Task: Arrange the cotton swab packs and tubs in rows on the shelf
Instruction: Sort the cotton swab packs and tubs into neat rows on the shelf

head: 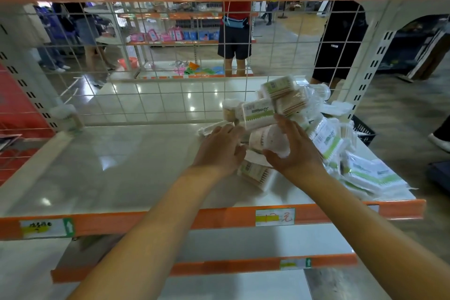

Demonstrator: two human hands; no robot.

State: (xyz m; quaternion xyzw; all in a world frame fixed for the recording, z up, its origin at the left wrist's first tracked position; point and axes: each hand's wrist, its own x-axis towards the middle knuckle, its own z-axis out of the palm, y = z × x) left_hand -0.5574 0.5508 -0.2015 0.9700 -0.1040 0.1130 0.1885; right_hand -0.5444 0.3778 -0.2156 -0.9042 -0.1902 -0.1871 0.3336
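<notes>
Head view: we reach both forearms over the orange shelf edge (219, 219). Our right hand (295, 151) curls round a cotton swab pack (267, 139) at the pile (323, 134) on the shelf's right side. Our left hand (219, 148) lies palm-down, fingers relaxed, touching packs beside it.

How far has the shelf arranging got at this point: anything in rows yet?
No rows show yet. The cotton swab packs and tubs lie in a jumbled heap on the right of the shelf, whose left stretch holds one lone tub by the wire back. In hand: the right hand grips a clear tub from the heap while the left hand reaches in beside it. Nearly all sorting remains.
</notes>
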